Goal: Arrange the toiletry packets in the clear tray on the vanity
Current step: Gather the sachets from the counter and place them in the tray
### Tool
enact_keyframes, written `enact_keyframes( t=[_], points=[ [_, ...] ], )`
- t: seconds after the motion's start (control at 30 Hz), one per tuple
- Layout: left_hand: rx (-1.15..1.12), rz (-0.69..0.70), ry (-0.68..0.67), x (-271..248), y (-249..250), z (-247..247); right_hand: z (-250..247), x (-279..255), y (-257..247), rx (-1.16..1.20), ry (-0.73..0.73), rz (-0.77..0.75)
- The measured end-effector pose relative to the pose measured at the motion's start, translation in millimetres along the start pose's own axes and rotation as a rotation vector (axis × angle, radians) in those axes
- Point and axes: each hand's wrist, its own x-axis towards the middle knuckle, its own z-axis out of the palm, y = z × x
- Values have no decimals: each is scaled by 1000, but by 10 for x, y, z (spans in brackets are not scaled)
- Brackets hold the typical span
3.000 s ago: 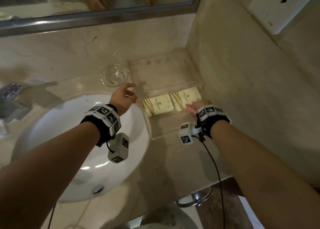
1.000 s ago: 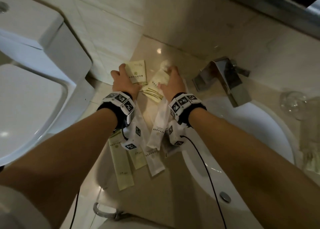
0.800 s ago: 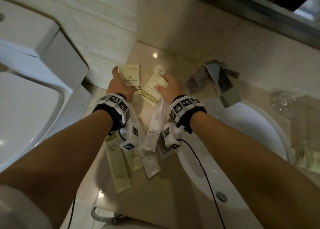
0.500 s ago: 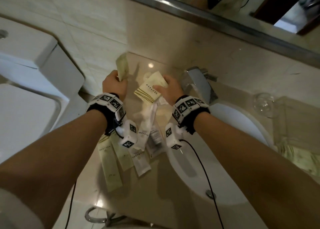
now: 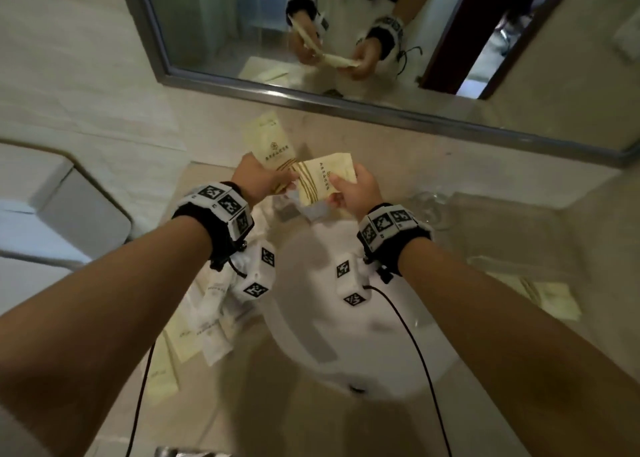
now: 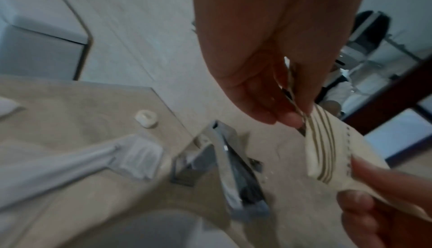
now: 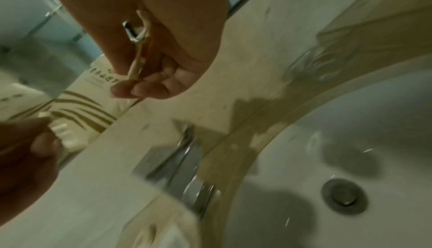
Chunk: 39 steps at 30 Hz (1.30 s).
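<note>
Left hand (image 5: 258, 179): pinches one cream packet (image 5: 270, 143).
Right hand (image 5: 353, 193): pinches another packet (image 5: 323, 179).
Tray (image 5: 519, 235): right of the sink (image 5: 329, 335).

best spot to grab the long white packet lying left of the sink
Judging from the head view: pinch the long white packet at its near short end, coming from the counter's front edge. It is flat, narrow and overlaps the cream packets, so an end lifts more easily than the middle.

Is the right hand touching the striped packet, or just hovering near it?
Touching. In the head view the right hand pinches the striped packet, thumb lying across its face.
</note>
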Motion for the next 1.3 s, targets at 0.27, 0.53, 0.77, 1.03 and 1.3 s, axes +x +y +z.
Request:
enact_keyframes(
  t=[0.27, 0.53, 0.77, 1.03, 1.3],
  points=[
    [23, 69, -135, -241, 211, 1314, -1417, -379, 200, 52, 148, -9],
    [133, 74, -226, -563, 91, 2583, -2527, -816, 746, 138, 201, 141],
    [210, 115, -326, -572, -160, 3185, -3350, -998, 1304, 140, 321, 320],
    [216, -43, -319, -510, -539, 3326, -3646, -929, 2005, -45, 331, 569],
    [307, -85, -261, -377, -699, 3138, -3333, -621, 2076, -22, 397, 524]
  ],
)
